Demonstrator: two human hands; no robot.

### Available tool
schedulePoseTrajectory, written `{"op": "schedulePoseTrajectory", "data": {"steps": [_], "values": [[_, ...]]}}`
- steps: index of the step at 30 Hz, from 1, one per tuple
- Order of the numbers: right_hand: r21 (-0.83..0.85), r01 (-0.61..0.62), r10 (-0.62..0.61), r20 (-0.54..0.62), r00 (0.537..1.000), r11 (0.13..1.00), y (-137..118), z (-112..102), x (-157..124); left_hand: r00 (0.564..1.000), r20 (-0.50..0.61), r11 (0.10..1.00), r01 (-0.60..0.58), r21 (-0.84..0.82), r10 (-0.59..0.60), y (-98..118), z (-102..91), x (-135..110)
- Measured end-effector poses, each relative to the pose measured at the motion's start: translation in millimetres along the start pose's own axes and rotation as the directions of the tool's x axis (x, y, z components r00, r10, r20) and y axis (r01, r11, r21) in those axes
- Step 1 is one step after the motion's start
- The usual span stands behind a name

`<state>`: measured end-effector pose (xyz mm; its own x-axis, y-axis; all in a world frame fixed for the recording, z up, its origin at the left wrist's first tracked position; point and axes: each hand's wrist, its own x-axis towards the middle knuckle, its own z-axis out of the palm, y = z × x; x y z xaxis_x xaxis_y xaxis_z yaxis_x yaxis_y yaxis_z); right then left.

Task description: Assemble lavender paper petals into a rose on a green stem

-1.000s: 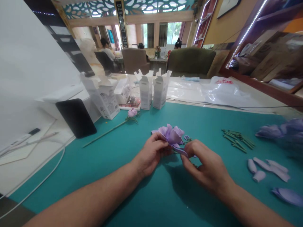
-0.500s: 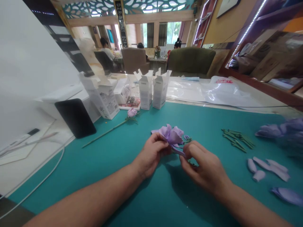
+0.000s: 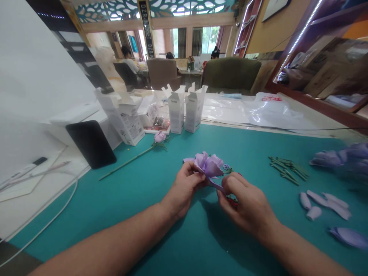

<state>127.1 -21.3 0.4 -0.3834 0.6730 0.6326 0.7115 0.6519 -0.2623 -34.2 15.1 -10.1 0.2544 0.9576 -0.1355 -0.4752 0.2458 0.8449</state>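
In the middle of the head view my left hand point(image 3: 185, 186) pinches the base of a purple artificial flower point(image 3: 210, 165) with several spread petals. My right hand point(image 3: 244, 199) is closed on a loose purple petal point(image 3: 217, 186) that sticks out below the bloom toward the left hand. Small green parts and a round purple piece point(image 3: 226, 167) lie on the mat just behind the right hand, partly hidden by it. Something red shows beneath the right fingers; I cannot make out what it is. A finished-looking pink rose point(image 3: 160, 137) on a long green stem lies farther back, left of the hands.
A teal mat point(image 3: 161, 245) covers the table. Green stem pieces point(image 3: 287, 168), pale petals point(image 3: 314, 213) and purple petals point(image 3: 349, 237) lie at the right. White boxes point(image 3: 176, 109) stand at the back, near a black tablet-like panel point(image 3: 91, 143). A white cable point(image 3: 61, 211) runs along the left.
The hands keep nearly the same place and hold. The petal under the bloom has shifted slightly, and more of the red thing under my right hand shows.
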Motion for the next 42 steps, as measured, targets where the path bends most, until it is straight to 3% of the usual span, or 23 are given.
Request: {"op": "schedulePoseTrajectory", "data": {"steps": [21, 29, 42], "values": [[-0.071, 0.011, -0.012, -0.016, 1.0, 0.997, 0.5, 3.0, -0.9, 0.996, 0.0, 0.995, -0.083, 0.063, 0.084, -5.8, -1.1, 0.4], [0.041, -0.027, 0.027, -0.01, 1.0, 0.999, 0.0, -0.2, 1.0, 0.994, 0.022, 0.991, -0.11, 0.075, 0.109, -4.6, -1.8, 1.7], [0.064, -0.036, 0.036, -0.002, 0.999, 0.997, -0.6, 0.0, 0.6, 0.997, 0.025, 0.996, -0.075, 0.046, 0.074, -4.3, -1.3, 3.9]]}}
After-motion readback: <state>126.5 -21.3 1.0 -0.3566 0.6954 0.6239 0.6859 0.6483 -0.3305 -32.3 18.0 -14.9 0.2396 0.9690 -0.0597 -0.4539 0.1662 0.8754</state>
